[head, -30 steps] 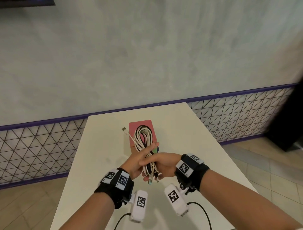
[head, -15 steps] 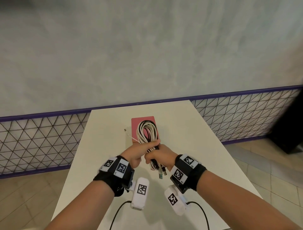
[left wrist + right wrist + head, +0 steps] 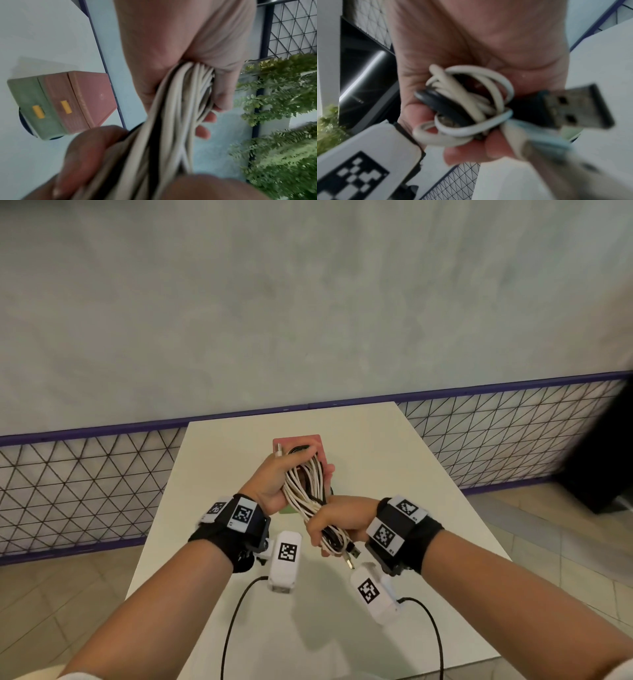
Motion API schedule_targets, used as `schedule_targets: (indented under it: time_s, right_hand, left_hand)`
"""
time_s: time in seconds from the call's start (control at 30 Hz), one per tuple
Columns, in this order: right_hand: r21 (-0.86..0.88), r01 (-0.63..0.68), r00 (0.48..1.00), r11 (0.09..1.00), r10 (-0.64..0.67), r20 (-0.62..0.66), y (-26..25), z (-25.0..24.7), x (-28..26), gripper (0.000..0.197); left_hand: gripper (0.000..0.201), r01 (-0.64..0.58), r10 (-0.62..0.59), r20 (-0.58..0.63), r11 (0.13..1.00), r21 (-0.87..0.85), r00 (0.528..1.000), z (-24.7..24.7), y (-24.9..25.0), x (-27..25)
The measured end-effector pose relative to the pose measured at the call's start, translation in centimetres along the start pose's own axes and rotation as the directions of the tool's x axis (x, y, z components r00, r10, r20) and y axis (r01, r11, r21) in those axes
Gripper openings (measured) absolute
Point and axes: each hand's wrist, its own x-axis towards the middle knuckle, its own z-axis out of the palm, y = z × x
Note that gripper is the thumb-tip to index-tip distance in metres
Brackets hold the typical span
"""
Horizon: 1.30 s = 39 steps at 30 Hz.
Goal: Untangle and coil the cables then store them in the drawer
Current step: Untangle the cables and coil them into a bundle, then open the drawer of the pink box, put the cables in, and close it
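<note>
Your right hand [image 3: 337, 523] has its fingers [image 3: 467, 152] curled tight round the near end of the cable bundle [image 3: 308, 491], with the plugs [image 3: 352, 553] poking out below your fist toward you. Your left hand [image 3: 274, 479] wraps the far end, fingers [image 3: 217, 94] hooked round the white loops, and one white plug [image 3: 279, 450] sticks up past the knuckles. So the bundle runs lengthwise away from you, tilted up at the far end, held clear above the desk [image 3: 394, 474], one fist at each end. Just beyond and below your left hand sits the small pink and green drawer box [image 3: 65, 102], and in the left wrist view both its yellow-handled drawers look closed. That's the relation that counts: the box lies off the bundle's far end, nearest your left hand, so I'd reckon one hand must let go to pull a drawer out.
</note>
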Motion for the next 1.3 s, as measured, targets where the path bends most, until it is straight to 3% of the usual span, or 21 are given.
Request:
schedule_targets:
  time_s: [0.1, 0.2, 0.33, 0.4, 0.5, 0.67, 0.8, 0.83, 0.93, 1.0, 1.07, 1.2, 1.3]
  right_hand:
    - [-0.021, 0.057, 0.992, 0.998, -0.059, -0.114, 0.3, 0.2, 0.0, 0.01]
    - [0.014, 0.187, 0.952, 0.982, -0.178, -0.249, 0.5, 0.6, 0.1, 0.017]
    - [0.0, 0.286, 0.881, 0.958, -0.264, -0.392, 0.6, 1.3, 1.0, 0.051]
    - [-0.093, 0.282, 0.85, 0.955, -0.294, -0.437, 0.8, 1.7, 1.0, 0.037]
    - [-0.145, 0.271, 0.826, 0.952, -0.307, -0.473, 1.6, 2.0, 1.1, 0.021]
    - [0.123, 0.353, 0.867, 0.928, -0.275, -0.415, 2.0, 1.9, 1.2, 0.025]
    - [0.215, 0.381, 0.877, 0.899, -0.277, -0.394, 2.2, 1.3, 1.8, 0.025]
    - [0.227, 0.393, 0.87, 0.891, -0.28, -0.406, 2.2, 1.0, 2.0, 0.024]
    - [0.299, 0.404, 0.845, 0.865, -0.228, -0.483, 2.3, -0.4, 2.5, 0.021]
    - [0.336, 0.393, 0.815, 0.856, -0.155, -0.558, 2.6, -1.8, 3.5, 0.015]
    - [0.353, 0.369, 0.775, 0.86, -0.075, -0.627, 3.2, -3.6, 5.0, 0.019]
    - [0.339, 0.254, 0.699, 0.906, 0.07, -0.712, 3.8, -6.7, 8.7, 0.041]
    - [0.259, 0.188, 0.685, 0.947, 0.063, -0.726, 3.6, -8.3, 11.1, 0.035]
  left_hand:
    - [0.034, 0.046, -0.046, -0.025, 0.999, -0.011, 0.999, 1.1, -0.3, 0.2]
    - [0.041, 0.054, -0.058, -0.129, 0.998, -0.034, 0.99, 1.4, -0.3, 0.9]
    - [0.04, 0.047, -0.065, -0.314, 0.997, -0.063, 0.947, 0.6, -0.5, 1.8]
    - [0.038, 0.049, -0.066, -0.352, 0.997, -0.06, 0.934, 0.6, -1.0, 1.9]
    - [0.037, 0.086, -0.109, -0.325, 0.993, -0.084, 0.939, 0.8, -1.4, 1.9]
    - [0.037, 0.099, -0.137, -0.231, 0.98, -0.17, 0.963, 0.4, -1.7, 1.6]
    - [0.087, 0.059, -0.118, -0.192, 0.955, -0.29, 0.974, -1.2, -2.2, 1.4]
    - [0.09, 0.032, -0.111, -0.211, 0.938, -0.345, 0.971, -1.9, -2.5, 1.4]
    - [0.074, 0.015, -0.12, -0.392, 0.965, -0.261, 0.912, -3.7, -4.5, 1.3]
    - [0.043, 0.132, -0.149, -0.505, 0.989, -0.069, 0.85, -4.8, -6.7, 1.5]
    - [0.022, 0.294, -0.241, -0.58, 0.956, -0.003, 0.778, -6.1, -9.2, 1.9]
    - [0.023, 0.482, -0.365, -0.615, 0.876, 0.027, 0.699, -7.5, -13.4, 3.1]
    - [0.016, 0.516, -0.369, -0.628, 0.854, 0.061, 0.685, -7.6, -14.9, 5.0]
